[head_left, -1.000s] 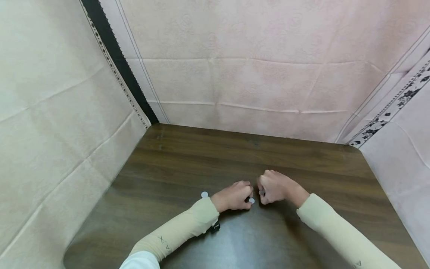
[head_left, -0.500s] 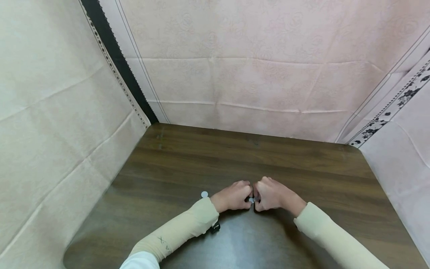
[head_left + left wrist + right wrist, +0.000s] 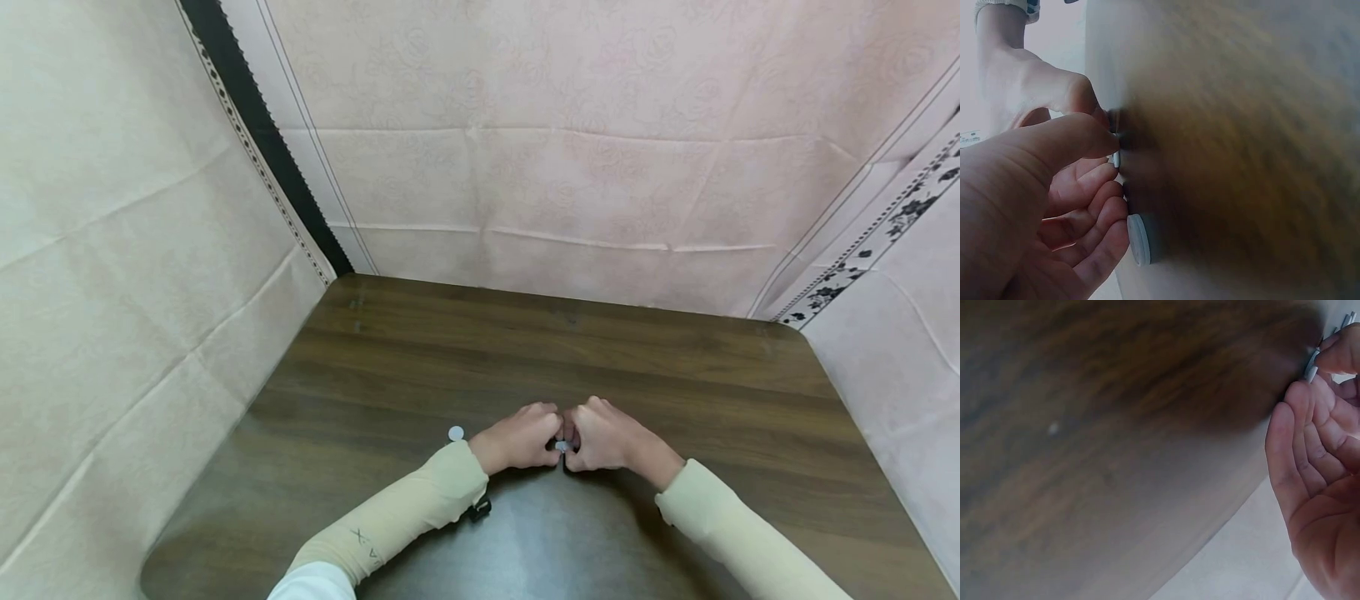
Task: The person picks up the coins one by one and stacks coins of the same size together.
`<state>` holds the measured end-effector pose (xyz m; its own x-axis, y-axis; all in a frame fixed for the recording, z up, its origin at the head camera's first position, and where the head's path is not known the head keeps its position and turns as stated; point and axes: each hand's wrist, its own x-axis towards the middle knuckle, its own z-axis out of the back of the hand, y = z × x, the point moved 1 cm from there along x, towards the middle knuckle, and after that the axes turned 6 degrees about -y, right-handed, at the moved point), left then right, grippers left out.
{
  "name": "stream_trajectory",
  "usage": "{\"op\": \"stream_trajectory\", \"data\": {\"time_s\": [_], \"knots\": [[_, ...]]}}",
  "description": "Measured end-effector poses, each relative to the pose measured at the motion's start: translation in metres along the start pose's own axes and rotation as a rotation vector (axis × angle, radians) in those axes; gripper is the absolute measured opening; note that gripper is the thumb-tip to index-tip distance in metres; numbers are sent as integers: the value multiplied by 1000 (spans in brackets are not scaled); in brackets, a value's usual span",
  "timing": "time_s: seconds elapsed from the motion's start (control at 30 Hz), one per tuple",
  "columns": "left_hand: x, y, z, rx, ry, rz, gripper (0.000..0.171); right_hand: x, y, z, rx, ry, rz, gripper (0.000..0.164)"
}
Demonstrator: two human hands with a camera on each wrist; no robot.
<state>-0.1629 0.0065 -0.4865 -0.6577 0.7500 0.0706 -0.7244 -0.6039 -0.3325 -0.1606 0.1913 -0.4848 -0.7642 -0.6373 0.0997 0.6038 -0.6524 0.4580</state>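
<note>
In the head view my left hand (image 3: 521, 437) and right hand (image 3: 603, 433) meet low over the table, fingers curled and fingertips close together. A small white disc (image 3: 562, 447) shows between them; it may be more than one piece. My left thumb and fingers pinch a white disc (image 3: 1116, 160), mostly hidden in the left wrist view. My right thumb and fingertips hold a white disc (image 3: 1313, 365) at the tabletop in the right wrist view. Another, thicker-looking white disc (image 3: 1138, 240) stands out beside the left fingertips.
A separate white disc (image 3: 456, 433) lies on the brown wooden table (image 3: 450, 333) behind the left wrist. Pale cloth (image 3: 562, 192) hangs along the back and sides. A small black piece (image 3: 480, 508) sits under the left sleeve.
My right hand has moved left and slightly toward me until it meets the left hand at the white disc. The left hand has stayed almost in place.
</note>
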Motion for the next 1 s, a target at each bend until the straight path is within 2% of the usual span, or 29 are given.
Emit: {"op": "stream_trajectory", "data": {"time_s": [0.3, 0.53, 1.0], "knots": [[1, 1, -1, 5, -6, 2, 22, -1, -1, 1, 54, 5, -57, 11], [1, 1, -2, -9, 3, 17, 11, -2, -5, 9, 33, 46, -103, 12], [1, 2, -3, 3, 2, 13, 9, -1, -3, 10, 84, 92, -78, 7]]}}
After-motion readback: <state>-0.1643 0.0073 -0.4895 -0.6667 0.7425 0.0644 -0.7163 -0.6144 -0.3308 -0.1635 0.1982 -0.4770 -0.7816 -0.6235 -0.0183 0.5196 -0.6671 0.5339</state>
